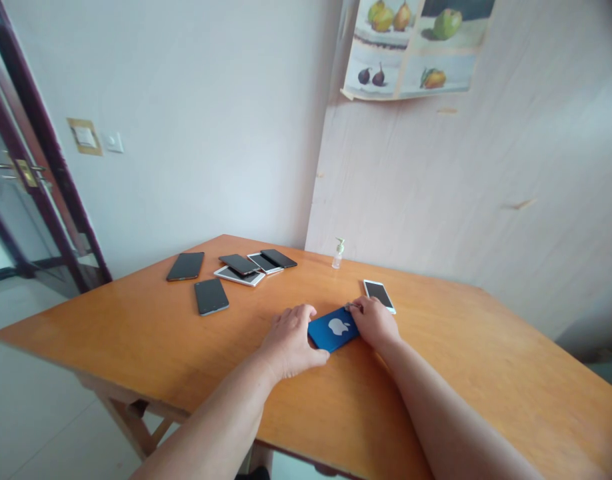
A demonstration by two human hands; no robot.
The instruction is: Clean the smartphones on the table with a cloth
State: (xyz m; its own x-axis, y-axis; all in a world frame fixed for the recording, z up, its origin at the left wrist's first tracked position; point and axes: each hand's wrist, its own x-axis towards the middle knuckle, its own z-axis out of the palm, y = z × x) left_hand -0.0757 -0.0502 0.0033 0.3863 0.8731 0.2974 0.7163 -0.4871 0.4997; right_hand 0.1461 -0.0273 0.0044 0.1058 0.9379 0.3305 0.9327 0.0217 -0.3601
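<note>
A blue phone point(339, 326) with a large white apple logo lies on the wooden table point(436, 373), back side up, between my hands. My left hand point(291, 340) is curved around its left end, fingers at the far corner and thumb at the near corner. Over the right end is my right hand point(376, 325), its fingers pinched together at the far right corner. A small greyish bit shows at those fingertips, too small to name. Just behind my right hand rests a white phone point(379, 295) with a dark screen, partly covered by the hand.
Toward the back left, a dark phone point(211, 297), a black tablet point(186, 266) and an overlapping group of dark and white devices point(241, 264) lie on the table. A small clear pump bottle point(337, 255) stands near the wall. A fruit poster point(421, 47) hangs above.
</note>
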